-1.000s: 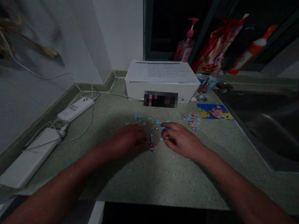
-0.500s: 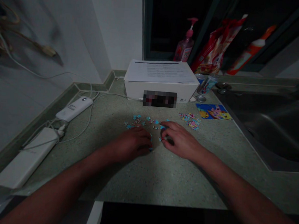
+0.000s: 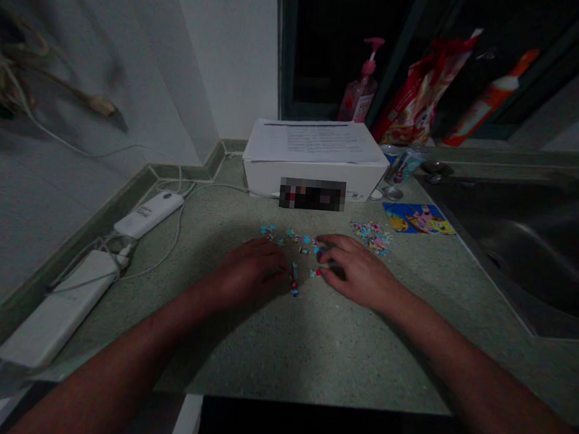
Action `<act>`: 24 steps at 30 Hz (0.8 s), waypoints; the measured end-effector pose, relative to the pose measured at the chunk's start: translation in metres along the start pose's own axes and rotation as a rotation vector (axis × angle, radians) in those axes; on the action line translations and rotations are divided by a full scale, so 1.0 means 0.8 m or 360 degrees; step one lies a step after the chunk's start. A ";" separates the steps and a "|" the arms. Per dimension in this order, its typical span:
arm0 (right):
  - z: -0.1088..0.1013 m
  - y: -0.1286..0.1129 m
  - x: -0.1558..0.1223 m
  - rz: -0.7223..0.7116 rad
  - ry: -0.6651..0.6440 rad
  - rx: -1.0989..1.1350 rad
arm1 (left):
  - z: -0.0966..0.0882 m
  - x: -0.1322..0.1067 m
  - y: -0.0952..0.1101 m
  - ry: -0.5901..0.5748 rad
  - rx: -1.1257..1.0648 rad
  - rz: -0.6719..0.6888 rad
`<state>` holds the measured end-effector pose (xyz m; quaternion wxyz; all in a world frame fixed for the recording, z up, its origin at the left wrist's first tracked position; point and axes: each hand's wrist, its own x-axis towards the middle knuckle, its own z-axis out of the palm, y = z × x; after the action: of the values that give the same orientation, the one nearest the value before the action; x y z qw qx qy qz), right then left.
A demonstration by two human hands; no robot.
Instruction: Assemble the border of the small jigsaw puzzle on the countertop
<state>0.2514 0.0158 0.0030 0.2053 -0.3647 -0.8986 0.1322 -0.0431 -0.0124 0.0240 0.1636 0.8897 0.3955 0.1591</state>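
While the left hand (image 3: 247, 274) rests released on the speckled countertop (image 3: 319, 353), a joined strip of jigsaw pieces (image 3: 293, 279) lies just beside its fingertips, long axis running front to back. The right hand (image 3: 360, 273) sits farther off, beside loose pieces (image 3: 314, 272); whether it grips anything, cannot tell.

On the speckled green counter (image 3: 308, 359), the left hand (image 3: 247, 274) lies just beside a narrow red-and-blue strip of jigsaw pieces (image 3: 294, 279); the right hand (image 3: 360, 273) rests among small scattered pieces (image 3: 292, 234), a white cardboard box (image 3: 313, 182) standing beyond.
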 end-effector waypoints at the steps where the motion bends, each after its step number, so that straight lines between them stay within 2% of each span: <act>1: 0.000 0.001 0.000 0.0000 0.0004 0.0002 | -0.002 -0.001 -0.007 0.0109 0.0061 0.0044; 3: 0.001 0.002 -0.001 -0.0018 -0.0011 0.0018 | -0.005 -0.003 -0.019 0.0235 0.0159 0.0065; 5: 0.003 0.001 -0.001 -0.0031 -0.0037 0.0041 | -0.005 -0.005 -0.025 0.0275 0.0203 0.0037; 7: 0.005 -0.001 0.000 -0.0034 -0.0051 0.0049 | -0.003 -0.004 -0.021 0.0244 0.0185 0.0042; 14: 0.009 -0.005 0.001 -0.0085 -0.0023 0.0016 | 0.010 0.001 0.010 -0.0036 -0.0025 0.0217; 19: 0.006 -0.014 0.001 -0.0116 0.0006 0.0025 | 0.009 0.001 0.012 -0.0024 -0.0016 0.0169; 24: 0.008 -0.041 -0.003 -0.0166 0.0001 0.0067 | 0.007 0.002 0.007 0.0031 -0.0015 0.0109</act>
<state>0.2303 -0.0097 0.0091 0.2198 -0.3131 -0.9133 0.1400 -0.0365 -0.0158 0.0213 0.1583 0.9004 0.3655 0.1750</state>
